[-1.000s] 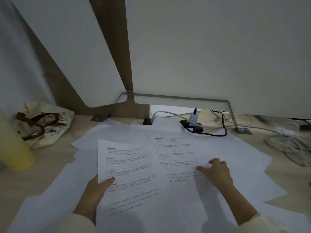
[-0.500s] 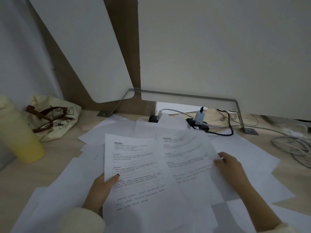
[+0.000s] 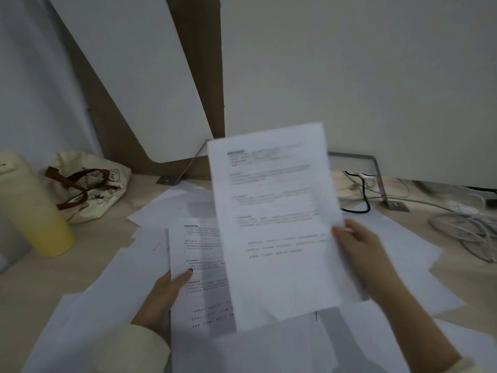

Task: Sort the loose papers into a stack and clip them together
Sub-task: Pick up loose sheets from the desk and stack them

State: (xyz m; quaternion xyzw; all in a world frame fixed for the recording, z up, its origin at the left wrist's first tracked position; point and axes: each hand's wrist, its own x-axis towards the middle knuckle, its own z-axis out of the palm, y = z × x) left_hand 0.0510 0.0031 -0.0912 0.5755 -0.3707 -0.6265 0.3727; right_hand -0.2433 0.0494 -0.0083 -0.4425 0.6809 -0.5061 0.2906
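My right hand (image 3: 360,254) grips the right edge of a printed sheet (image 3: 274,224) and holds it raised and tilted above the desk. My left hand (image 3: 166,294) holds another printed sheet (image 3: 201,273) by its left edge, thumb on top, low over the desk. The raised sheet overlaps the right part of the lower one. Several loose white papers (image 3: 398,254) lie spread over the wooden desk around and under both hands. No clip is visible.
A yellow bottle (image 3: 35,208) stands at the left, with a cream bag with brown straps (image 3: 88,187) behind it. Cables (image 3: 462,227) and a metal bracket (image 3: 382,181) lie at the back right. White panels rise behind the desk.
My right hand has lifted its printed sheet off the desk and raised it upright towards the left sheet. My left hand keeps holding its sheet. The view has shifted right.
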